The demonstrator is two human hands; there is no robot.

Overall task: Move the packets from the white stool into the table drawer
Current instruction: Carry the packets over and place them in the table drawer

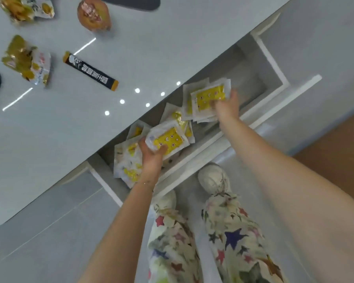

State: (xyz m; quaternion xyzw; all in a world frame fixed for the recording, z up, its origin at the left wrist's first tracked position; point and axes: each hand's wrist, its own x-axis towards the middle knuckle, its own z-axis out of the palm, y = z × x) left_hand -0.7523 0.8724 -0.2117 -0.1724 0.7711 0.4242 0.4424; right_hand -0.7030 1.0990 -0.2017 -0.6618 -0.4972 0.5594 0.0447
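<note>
Head view, looking down: star-patterned trousers (229, 242) and two white shoes (214, 177) fill the 6 o'clock area on a grey floor. Both bare forearms reach up toward the open table drawer (262, 64), which runs from 8 o'clock to 2 o'clock beneath the white table (131, 48). Left hand (151, 158) is closed on a white-and-yellow packet (168, 140) above a loose heap of like packets (127, 166) lying in the drawer's near end. Right hand (227, 109) grips a small stack of packets (206, 99), held over the drawer's middle. Farther off, on the table at 10 to 11 o'clock, lie a black stick sachet (90, 71), two yellow snack bags (27, 60) and a round wrapped item (93, 14).
</note>
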